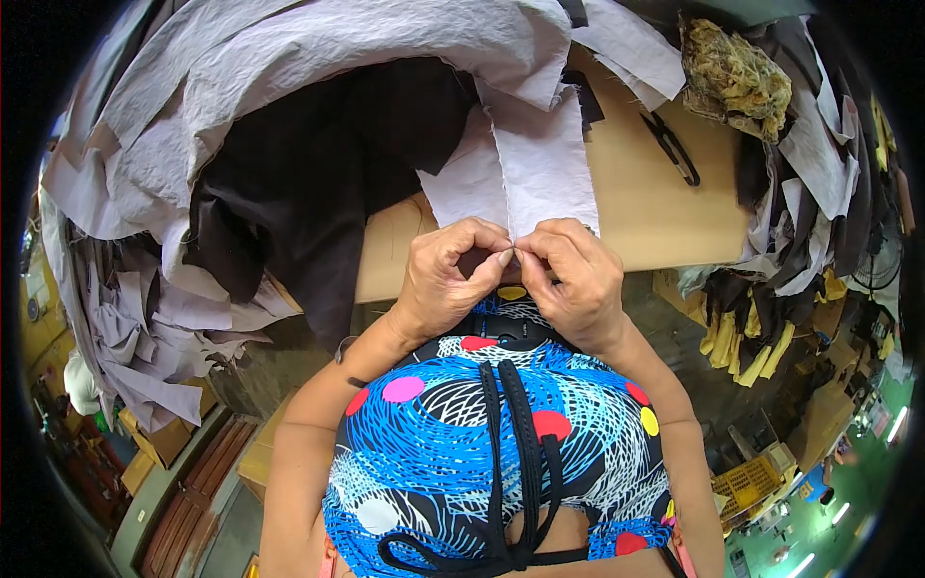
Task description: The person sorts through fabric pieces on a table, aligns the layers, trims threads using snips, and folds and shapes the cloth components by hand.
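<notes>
My left hand [453, 275] and my right hand [572, 279] meet at the table's front edge, thumbs and forefingers pinched close together. Between the fingertips is something too small to make out, at the lower end of a seam or thread line on a pale grey fabric piece [547, 159]. That piece lies on the tan table [674, 226] just beyond my hands. Left of it a dark fabric [299, 183] hangs over the table edge. Black thread snips [671, 148] lie on the table to the right.
Pale grey fabric [241, 67] is heaped at the back and left. A tangled clump of threads [737, 77] sits at the back right, beside hanging fabric strips [819, 164]. Yellow-tipped pieces [747, 332] hang below them. A yellow crate [747, 482] stands at lower right.
</notes>
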Demonstrator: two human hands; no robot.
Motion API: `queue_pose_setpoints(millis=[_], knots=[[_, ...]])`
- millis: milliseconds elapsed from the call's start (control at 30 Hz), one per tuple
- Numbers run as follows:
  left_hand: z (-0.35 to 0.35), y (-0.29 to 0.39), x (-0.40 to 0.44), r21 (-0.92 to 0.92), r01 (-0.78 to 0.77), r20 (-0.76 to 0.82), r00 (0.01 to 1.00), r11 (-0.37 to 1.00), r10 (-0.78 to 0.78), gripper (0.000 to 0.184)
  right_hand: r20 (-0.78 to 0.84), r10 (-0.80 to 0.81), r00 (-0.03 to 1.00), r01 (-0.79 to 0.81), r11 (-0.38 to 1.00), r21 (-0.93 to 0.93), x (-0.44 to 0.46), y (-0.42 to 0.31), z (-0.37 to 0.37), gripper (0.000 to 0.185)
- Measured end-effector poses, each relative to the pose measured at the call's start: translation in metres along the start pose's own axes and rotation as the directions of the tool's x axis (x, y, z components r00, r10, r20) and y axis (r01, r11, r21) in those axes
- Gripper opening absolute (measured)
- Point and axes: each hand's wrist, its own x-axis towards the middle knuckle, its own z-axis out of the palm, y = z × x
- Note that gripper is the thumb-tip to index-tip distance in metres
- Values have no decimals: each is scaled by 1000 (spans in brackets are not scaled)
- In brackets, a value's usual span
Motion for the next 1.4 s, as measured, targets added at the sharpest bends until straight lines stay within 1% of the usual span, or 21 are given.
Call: queue_pose_setpoints(millis=[67,167,267,367,467,567,667,767,867,967,1067,1167,1267,1367,1400], knots=[[1,0,1,61,-40,-13,999,997,41,10,8,-22,1000,22,998,-51,0,-1,-1,17],[3,-3,4,202,-211,-7,976,956,217,12,25,-33,999,35,996,-77,1,0,-1,16],[6,0,3,226,-190,-14,980,955,198,13,39,38,998,-37,999,-20,0,3,2,16],[6,-4,4,256,-238,8,970,937,244,13,39,53,998,-53,999,10,0,4,3,15],[5,-3,5,272,-264,26,963,925,267,12,35,115,993,-118,989,89,0,5,4,13],[4,1,2,158,-111,13,994,981,111,11,103,330,938,-346,905,246,2,-1,1,9],[3,-5,0,75,-65,3,998,995,65,9,116,385,915,-401,850,341,1,2,2,6],[1,-4,0,-38,40,19,999,998,-39,8,146,472,870,-480,736,477,-4,7,6,3],[4,-8,0,-102,52,7,999,993,-51,5,226,549,805,-566,596,570,-6,8,6,1],[6,-15,-3,-267,173,18,985,948,-174,4,293,586,755,-610,465,642,-7,9,6,2],[8,-15,-3,-436,240,42,968,867,-248,5,384,600,702,-665,360,654,-7,10,3,3],[7,-12,-1,-450,281,56,956,848,-287,5,400,602,691,-679,352,645,-9,13,4,4],[6,-12,-2,-339,226,23,972,913,-233,6,351,594,724,-660,448,603,-6,10,4,5],[6,-9,-2,-278,224,14,973,934,-229,6,331,568,753,-635,498,591,-6,10,4,6],[6,-9,-2,-252,202,13,979,946,-206,7,332,567,754,-634,497,592,-7,10,4,6]])
